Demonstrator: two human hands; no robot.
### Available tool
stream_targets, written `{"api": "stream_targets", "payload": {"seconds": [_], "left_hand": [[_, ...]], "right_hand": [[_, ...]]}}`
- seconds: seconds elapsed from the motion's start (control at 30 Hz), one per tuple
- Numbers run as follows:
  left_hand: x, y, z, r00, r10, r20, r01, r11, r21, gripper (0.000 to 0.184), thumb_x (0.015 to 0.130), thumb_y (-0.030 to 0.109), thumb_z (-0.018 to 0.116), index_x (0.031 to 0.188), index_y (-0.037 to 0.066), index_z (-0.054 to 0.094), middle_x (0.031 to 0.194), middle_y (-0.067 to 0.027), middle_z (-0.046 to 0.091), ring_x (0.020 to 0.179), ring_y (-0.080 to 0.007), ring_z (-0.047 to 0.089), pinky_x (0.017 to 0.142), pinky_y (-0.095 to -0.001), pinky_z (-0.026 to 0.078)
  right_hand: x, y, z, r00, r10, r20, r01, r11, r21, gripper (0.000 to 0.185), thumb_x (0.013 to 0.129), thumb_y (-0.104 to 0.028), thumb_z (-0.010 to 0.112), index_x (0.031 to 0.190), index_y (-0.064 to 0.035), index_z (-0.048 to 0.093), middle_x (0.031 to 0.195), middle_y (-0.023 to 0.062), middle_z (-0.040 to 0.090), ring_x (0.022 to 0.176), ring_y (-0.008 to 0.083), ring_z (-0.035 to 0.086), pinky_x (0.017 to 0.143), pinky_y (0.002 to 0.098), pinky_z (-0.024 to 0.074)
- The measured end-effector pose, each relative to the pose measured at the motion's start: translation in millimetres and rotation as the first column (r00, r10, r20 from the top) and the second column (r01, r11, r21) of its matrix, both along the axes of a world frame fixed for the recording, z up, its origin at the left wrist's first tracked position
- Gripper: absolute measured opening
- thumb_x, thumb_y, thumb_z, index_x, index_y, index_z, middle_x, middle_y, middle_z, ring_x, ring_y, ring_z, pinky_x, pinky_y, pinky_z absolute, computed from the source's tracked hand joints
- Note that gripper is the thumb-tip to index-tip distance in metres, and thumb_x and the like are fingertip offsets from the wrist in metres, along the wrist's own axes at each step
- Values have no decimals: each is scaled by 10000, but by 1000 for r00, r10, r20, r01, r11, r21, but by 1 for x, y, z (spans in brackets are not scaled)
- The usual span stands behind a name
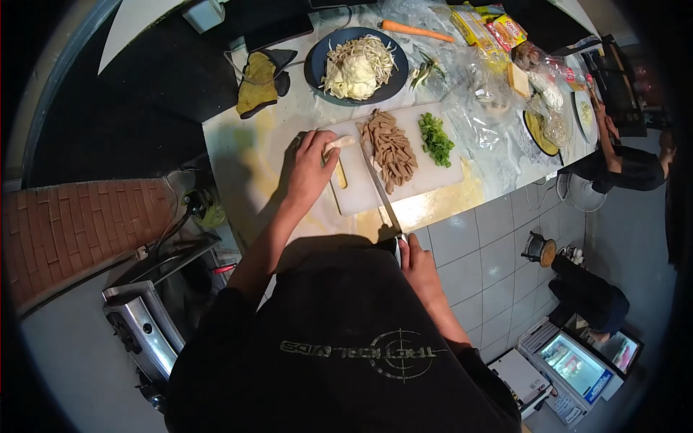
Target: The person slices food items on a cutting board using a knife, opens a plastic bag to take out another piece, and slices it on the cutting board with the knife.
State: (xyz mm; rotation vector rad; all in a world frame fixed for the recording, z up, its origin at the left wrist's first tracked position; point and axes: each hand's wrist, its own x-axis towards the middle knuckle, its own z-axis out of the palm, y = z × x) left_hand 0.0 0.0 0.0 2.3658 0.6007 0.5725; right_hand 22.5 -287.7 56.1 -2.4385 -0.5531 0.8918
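Note:
My left hand (312, 164) is closed on a pale, elongated piece of food (339, 143) at the left of the white cutting board (354, 196). My right hand (419, 265) grips a kitchen knife (385, 195) by its handle near the counter's front edge. The blade points away from me over the board, its tip by a pile of brownish sliced pieces (393, 150). To the right of that pile lies chopped green vegetable (436, 140). Behind the board, a dark plate (315, 70) holds bean sprouts (377, 50) and cauliflower (355, 76).
A yellow and dark cloth (258, 81) lies left of the plate. A carrot (416, 30), plastic bags (484, 86) and yellow packets (476, 30) crowd the back right. Another person (626, 166) is at the far right, near a fan (583, 190).

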Motion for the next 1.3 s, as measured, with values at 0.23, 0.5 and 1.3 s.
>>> {"api": "stream_targets", "payload": {"seconds": [0.23,0.5,1.3], "left_hand": [[-9,-2,2,999,-40,-24,27,922,-385,291,853,29,678,1134,62,608,1021,-111,631,870,-279,646,778,-388,521],[-18,8,-9,995,-95,12,96,977,-190,450,791,76,757,1211,103,600,1076,-106,612,1022,-311,582,909,-393,462],[-7,0,-15,996,-75,41,69,989,134,448,777,303,797,1141,118,612,1166,-28,594,1121,-245,522,970,-403,365]], "right_hand": [[1,25,-4,999,-5,-52,7,999,50,349,1063,-318,426,999,15,505,681,330,589,720,555,573,609,608,426],[11,40,-13,999,38,-36,-32,988,151,361,1065,-327,419,1000,17,508,711,334,597,748,546,579,628,593,435],[-6,35,0,1000,-26,-12,27,994,108,321,1061,-310,428,996,0,483,689,339,588,730,563,565,598,620,424]]}}
